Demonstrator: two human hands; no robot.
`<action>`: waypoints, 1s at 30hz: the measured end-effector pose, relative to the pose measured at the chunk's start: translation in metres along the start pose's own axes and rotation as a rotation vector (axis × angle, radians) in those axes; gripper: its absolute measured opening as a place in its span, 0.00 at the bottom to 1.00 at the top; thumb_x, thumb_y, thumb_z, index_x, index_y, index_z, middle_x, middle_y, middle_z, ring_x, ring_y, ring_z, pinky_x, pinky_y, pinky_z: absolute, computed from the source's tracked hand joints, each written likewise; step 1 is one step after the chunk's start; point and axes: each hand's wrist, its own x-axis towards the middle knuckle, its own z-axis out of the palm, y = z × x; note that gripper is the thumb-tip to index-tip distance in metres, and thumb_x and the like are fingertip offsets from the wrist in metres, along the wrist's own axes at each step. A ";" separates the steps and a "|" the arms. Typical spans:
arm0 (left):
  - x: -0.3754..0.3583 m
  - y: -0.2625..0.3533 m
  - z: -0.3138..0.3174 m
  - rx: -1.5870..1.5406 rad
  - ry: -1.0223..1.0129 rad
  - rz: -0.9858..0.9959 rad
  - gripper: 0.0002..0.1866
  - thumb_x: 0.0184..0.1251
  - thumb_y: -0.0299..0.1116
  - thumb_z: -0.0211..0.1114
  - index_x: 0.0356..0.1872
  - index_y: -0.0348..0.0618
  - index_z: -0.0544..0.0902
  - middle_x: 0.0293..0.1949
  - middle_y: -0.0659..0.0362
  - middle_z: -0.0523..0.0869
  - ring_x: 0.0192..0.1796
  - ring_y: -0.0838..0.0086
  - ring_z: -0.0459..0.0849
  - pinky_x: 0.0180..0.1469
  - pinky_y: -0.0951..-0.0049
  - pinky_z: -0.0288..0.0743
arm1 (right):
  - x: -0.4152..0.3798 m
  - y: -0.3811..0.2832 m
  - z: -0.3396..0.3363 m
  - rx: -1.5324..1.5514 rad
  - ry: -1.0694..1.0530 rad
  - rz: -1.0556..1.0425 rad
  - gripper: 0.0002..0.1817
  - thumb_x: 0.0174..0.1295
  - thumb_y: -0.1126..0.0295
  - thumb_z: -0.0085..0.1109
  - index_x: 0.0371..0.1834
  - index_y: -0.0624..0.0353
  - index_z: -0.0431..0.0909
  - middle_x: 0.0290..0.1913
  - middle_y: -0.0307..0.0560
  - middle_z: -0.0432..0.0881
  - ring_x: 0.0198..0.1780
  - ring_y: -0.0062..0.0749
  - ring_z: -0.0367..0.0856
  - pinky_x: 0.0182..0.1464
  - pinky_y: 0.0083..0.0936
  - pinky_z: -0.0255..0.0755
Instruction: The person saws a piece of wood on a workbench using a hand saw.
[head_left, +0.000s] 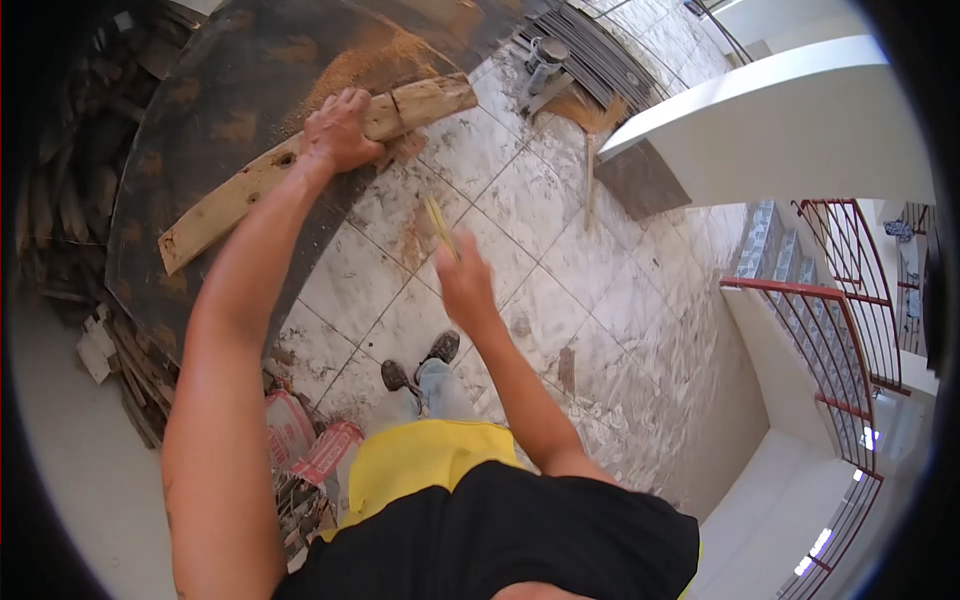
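Observation:
A rough wooden beam [225, 208] lies slantwise along the edge of a dark table [215, 110]; a dark cut line crosses it near its right end. My left hand [340, 132] is closed over the beam, its fingers on the far edge and its thumb on the near side. My right hand [465, 280] is closed round the lower end of a thin yellowish strip [437, 218], held over the floor to the right of the beam and apart from it. What kind of object the strip is cannot be told.
Sawdust [375, 65] is heaped behind the beam. Dark strips [600, 50] and a metal can [548, 52] lie on the tiled floor [540, 200]. Scrap wood piles up at the left. Torn red-and-white bags [325, 450] lie near my feet. A red railing [800, 290] stands at the right.

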 end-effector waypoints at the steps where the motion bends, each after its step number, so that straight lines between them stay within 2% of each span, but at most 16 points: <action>1: 0.001 -0.002 0.005 0.004 0.019 0.004 0.40 0.45 0.50 0.74 0.62 0.45 0.76 0.60 0.55 0.80 0.64 0.56 0.78 0.63 0.56 0.78 | -0.031 -0.003 -0.020 -0.007 -0.110 0.214 0.17 0.76 0.56 0.52 0.57 0.57 0.74 0.42 0.65 0.85 0.44 0.65 0.86 0.43 0.48 0.79; 4: 0.000 -0.010 0.008 -0.008 0.039 0.019 0.39 0.44 0.50 0.75 0.60 0.45 0.77 0.58 0.54 0.81 0.63 0.56 0.79 0.62 0.56 0.77 | -0.023 -0.002 -0.023 0.011 -0.122 0.206 0.16 0.75 0.57 0.52 0.56 0.57 0.74 0.40 0.64 0.86 0.42 0.65 0.86 0.40 0.48 0.80; 5: -0.001 -0.008 0.008 -0.047 0.047 0.022 0.38 0.42 0.50 0.77 0.58 0.46 0.77 0.57 0.54 0.81 0.63 0.56 0.79 0.61 0.56 0.77 | 0.015 0.003 -0.004 -0.046 -0.089 0.064 0.17 0.75 0.56 0.52 0.53 0.59 0.74 0.36 0.65 0.85 0.41 0.66 0.85 0.38 0.49 0.79; 6: -0.004 -0.007 0.008 -0.046 0.046 0.036 0.38 0.42 0.50 0.77 0.58 0.46 0.77 0.57 0.54 0.81 0.63 0.56 0.79 0.61 0.56 0.77 | 0.058 0.024 0.022 -0.287 -0.071 -0.313 0.17 0.75 0.56 0.53 0.50 0.61 0.73 0.34 0.67 0.84 0.40 0.69 0.84 0.38 0.50 0.78; 8: -0.006 -0.007 0.004 -0.061 0.104 0.058 0.40 0.42 0.52 0.76 0.59 0.45 0.77 0.57 0.54 0.81 0.63 0.55 0.79 0.61 0.56 0.77 | 0.122 -0.009 0.054 0.014 0.014 -0.067 0.18 0.74 0.54 0.53 0.48 0.62 0.73 0.35 0.69 0.84 0.41 0.70 0.83 0.41 0.51 0.77; 12: -0.004 -0.005 0.011 -0.043 0.096 0.074 0.41 0.42 0.52 0.76 0.61 0.44 0.77 0.58 0.54 0.81 0.63 0.54 0.78 0.61 0.53 0.76 | 0.127 -0.007 0.065 0.131 0.032 -0.053 0.19 0.74 0.53 0.54 0.48 0.61 0.73 0.36 0.68 0.85 0.43 0.69 0.84 0.44 0.51 0.76; 14: -0.002 0.003 0.011 0.111 0.094 -0.031 0.42 0.43 0.50 0.75 0.64 0.46 0.76 0.59 0.55 0.80 0.65 0.54 0.78 0.61 0.49 0.75 | 0.127 -0.004 0.067 0.182 0.052 -0.061 0.20 0.74 0.53 0.55 0.48 0.61 0.74 0.36 0.68 0.85 0.44 0.69 0.84 0.44 0.50 0.76; 17: -0.001 0.011 0.005 0.032 0.053 -0.097 0.42 0.42 0.46 0.75 0.65 0.49 0.76 0.62 0.56 0.79 0.67 0.56 0.76 0.62 0.47 0.73 | 0.120 -0.004 0.065 0.190 0.055 -0.059 0.20 0.74 0.52 0.55 0.50 0.61 0.74 0.38 0.67 0.85 0.44 0.67 0.85 0.45 0.48 0.76; 19: -0.005 0.011 0.005 0.036 0.043 -0.088 0.41 0.42 0.45 0.74 0.65 0.51 0.76 0.63 0.57 0.78 0.67 0.56 0.76 0.63 0.49 0.73 | 0.087 -0.009 0.050 0.190 0.013 -0.023 0.20 0.74 0.52 0.54 0.53 0.60 0.74 0.37 0.67 0.85 0.43 0.67 0.85 0.45 0.48 0.76; 21: -0.003 0.009 0.006 0.049 0.029 -0.056 0.41 0.41 0.44 0.74 0.66 0.53 0.76 0.64 0.57 0.78 0.68 0.56 0.75 0.63 0.50 0.73 | 0.021 -0.002 0.019 0.091 -0.031 0.103 0.20 0.75 0.53 0.54 0.57 0.58 0.74 0.36 0.64 0.85 0.41 0.66 0.85 0.44 0.48 0.76; 22: -0.003 0.006 0.010 0.036 0.059 -0.046 0.41 0.41 0.44 0.73 0.66 0.55 0.76 0.64 0.58 0.79 0.67 0.57 0.76 0.64 0.51 0.73 | -0.017 -0.004 -0.003 0.031 -0.097 0.191 0.21 0.76 0.53 0.52 0.58 0.58 0.73 0.35 0.61 0.85 0.38 0.64 0.85 0.41 0.47 0.77; 24: -0.002 0.005 0.013 0.027 0.078 -0.036 0.41 0.41 0.43 0.72 0.67 0.56 0.76 0.63 0.59 0.79 0.67 0.58 0.76 0.64 0.52 0.72 | -0.073 -0.003 -0.028 0.042 -0.079 0.182 0.21 0.76 0.53 0.50 0.59 0.59 0.73 0.34 0.60 0.85 0.35 0.60 0.86 0.37 0.44 0.78; 25: -0.004 0.005 0.009 0.033 0.081 -0.037 0.40 0.42 0.43 0.71 0.65 0.55 0.77 0.63 0.59 0.80 0.67 0.58 0.77 0.64 0.53 0.72 | -0.065 -0.005 -0.023 0.054 -0.075 0.201 0.21 0.76 0.53 0.50 0.59 0.59 0.73 0.34 0.60 0.85 0.35 0.60 0.86 0.37 0.44 0.78; 27: -0.009 0.010 0.013 0.047 0.049 -0.003 0.39 0.42 0.43 0.71 0.64 0.54 0.78 0.63 0.59 0.80 0.67 0.58 0.77 0.64 0.54 0.72 | -0.031 0.001 -0.008 -0.034 -0.068 0.011 0.20 0.76 0.54 0.49 0.56 0.61 0.72 0.31 0.61 0.84 0.32 0.59 0.85 0.34 0.44 0.78; 29: -0.004 0.005 0.015 0.030 0.098 0.017 0.37 0.43 0.43 0.72 0.63 0.53 0.78 0.63 0.59 0.80 0.66 0.58 0.77 0.64 0.54 0.72 | 0.053 0.023 0.044 -0.286 0.062 -0.422 0.18 0.77 0.55 0.49 0.50 0.62 0.70 0.29 0.64 0.81 0.34 0.67 0.82 0.34 0.53 0.76; 30: -0.001 0.004 0.018 0.016 0.088 0.005 0.38 0.44 0.43 0.72 0.64 0.52 0.77 0.63 0.58 0.80 0.66 0.57 0.77 0.63 0.54 0.73 | 0.087 -0.003 0.053 -0.034 0.005 -0.031 0.18 0.77 0.54 0.49 0.52 0.61 0.70 0.34 0.67 0.82 0.37 0.71 0.81 0.36 0.54 0.75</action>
